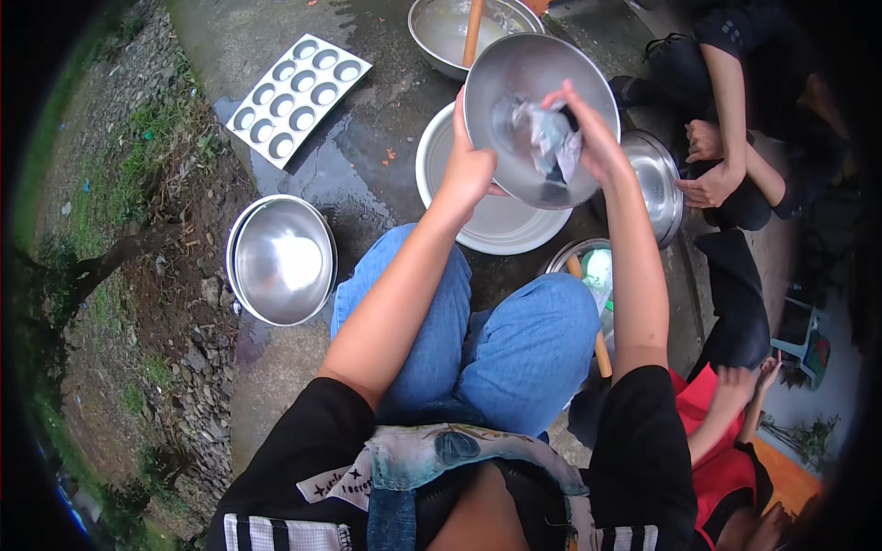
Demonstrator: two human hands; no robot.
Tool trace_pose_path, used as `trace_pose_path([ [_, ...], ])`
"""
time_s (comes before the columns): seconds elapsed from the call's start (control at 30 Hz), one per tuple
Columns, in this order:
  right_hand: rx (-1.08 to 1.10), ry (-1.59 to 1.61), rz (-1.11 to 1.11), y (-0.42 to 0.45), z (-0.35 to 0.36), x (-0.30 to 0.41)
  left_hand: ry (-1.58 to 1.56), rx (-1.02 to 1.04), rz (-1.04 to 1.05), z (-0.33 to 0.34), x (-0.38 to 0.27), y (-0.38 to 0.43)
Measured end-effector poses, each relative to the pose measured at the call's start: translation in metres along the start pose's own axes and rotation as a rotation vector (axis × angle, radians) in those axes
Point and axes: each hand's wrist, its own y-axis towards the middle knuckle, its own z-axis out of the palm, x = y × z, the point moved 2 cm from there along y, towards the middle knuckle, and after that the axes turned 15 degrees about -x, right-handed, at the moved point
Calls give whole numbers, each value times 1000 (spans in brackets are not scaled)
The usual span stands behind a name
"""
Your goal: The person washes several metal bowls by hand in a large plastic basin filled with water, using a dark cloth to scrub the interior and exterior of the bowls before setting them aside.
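A steel mixing bowl [499, 76] is tilted with its inside facing me, held above a white basin [513, 231] on the wet ground. My left hand [470, 165] grips the bowl's left rim, thumb in front. Inside the bowl, my right hand [589, 134] is on a crumpled wet cloth [548, 134], pale grey and bluish; its index finger points upward and the hand is slightly blurred. Behind the held bowl stands another metal bowl [441, 38] with a wooden handle [473, 31] in it.
A muffin tin [293, 89] lies at the upper left, above nested steel bowls [282, 258]. By my right knee, a container [582, 248] holds a green-white object and a wooden-handled tool [602, 355]. At right, a person's hands [716, 182] are near steel bowls [651, 179]; another person in red [723, 475] sits lower.
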Motion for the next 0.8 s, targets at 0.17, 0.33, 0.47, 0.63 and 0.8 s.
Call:
trace_pose_path([
  [0.17, -366, -1335, -763, -13, 15, -22, 30, -54, 162, -9, 10, 7],
  [0.33, -71, -1301, -903, -19, 11, -52, 8, -75, 168, -7, 13, 8],
  [0.47, -45, -1344, -1063, -5, 4, -66, 35, -69, 225, -4, 21, 6],
  [0.63, -187, -1510, -1106, 8, 7, -52, 65, 36, 139, 0, 18, -2],
  [0.8, -263, -1460, -1226, 29, 8, -48, 19, 13, 109, 2, 13, -6],
])
